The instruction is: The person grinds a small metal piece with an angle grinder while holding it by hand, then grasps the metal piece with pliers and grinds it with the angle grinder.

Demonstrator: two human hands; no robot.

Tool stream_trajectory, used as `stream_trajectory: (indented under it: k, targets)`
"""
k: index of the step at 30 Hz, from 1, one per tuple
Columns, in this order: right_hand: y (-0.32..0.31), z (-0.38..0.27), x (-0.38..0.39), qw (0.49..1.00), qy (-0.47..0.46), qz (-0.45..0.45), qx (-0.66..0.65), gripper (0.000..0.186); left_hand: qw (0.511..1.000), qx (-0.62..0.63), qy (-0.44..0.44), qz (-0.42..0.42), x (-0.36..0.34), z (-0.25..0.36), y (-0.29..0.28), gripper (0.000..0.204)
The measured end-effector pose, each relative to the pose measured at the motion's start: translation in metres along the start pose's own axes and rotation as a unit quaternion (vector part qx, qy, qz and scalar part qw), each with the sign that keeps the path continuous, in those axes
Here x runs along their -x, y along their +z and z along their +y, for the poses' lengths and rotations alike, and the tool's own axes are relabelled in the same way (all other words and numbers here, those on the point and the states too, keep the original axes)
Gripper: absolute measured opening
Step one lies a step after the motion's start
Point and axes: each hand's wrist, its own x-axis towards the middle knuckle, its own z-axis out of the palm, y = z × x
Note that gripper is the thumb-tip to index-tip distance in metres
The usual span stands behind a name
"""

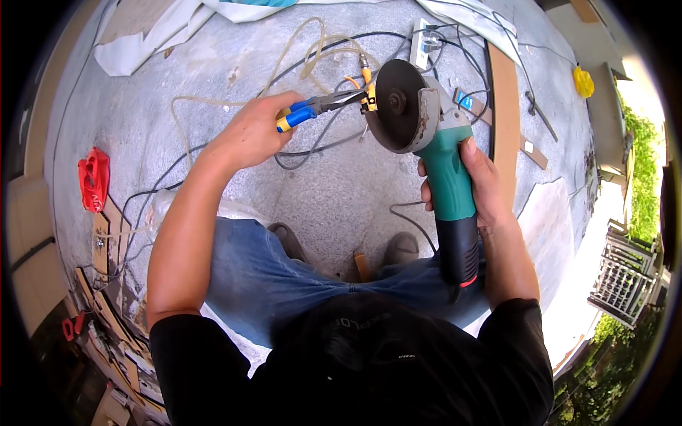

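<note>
My left hand [256, 131] is closed around long-nosed pliers [304, 116] with blue and yellow handles. Their jaws point right, toward a disc [389, 96]. By the jaw tips and the disc's left edge is a small yellow and black piece [369, 99]; whether the jaws grip it I cannot tell. My right hand [485, 177] wraps the green body of an angle grinder [452, 174], held upright above my lap with its black end down. A worn metal guard [428, 117] covers the disc's right side. Whether the disc spins is not clear.
Cables and a clear hose [312, 50] tangle over the concrete floor [320, 192], beside a white power strip [419, 46]. A long wooden board [504, 121] lies to the right. A red bag [94, 179] and wood scraps [106, 298] lie left. My shoes [402, 248] stand below.
</note>
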Motion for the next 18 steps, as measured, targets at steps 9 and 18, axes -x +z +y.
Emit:
stream_trajectory:
  k: [9, 18]
  targets:
    - [-0.0036, -0.0032, 0.0022, 1.000, 0.018, -0.016, -0.005, 0.067, 1.000, -0.005, -0.009, -0.007, -0.0004, 0.0058, 0.0019, 0.037]
    - [-0.0024, -0.0022, 0.0062, 1.000, 0.018, -0.014, -0.005, 0.067, 1.000, -0.019, 0.005, -0.010, -0.0027, 0.0040, 0.0053, 0.035]
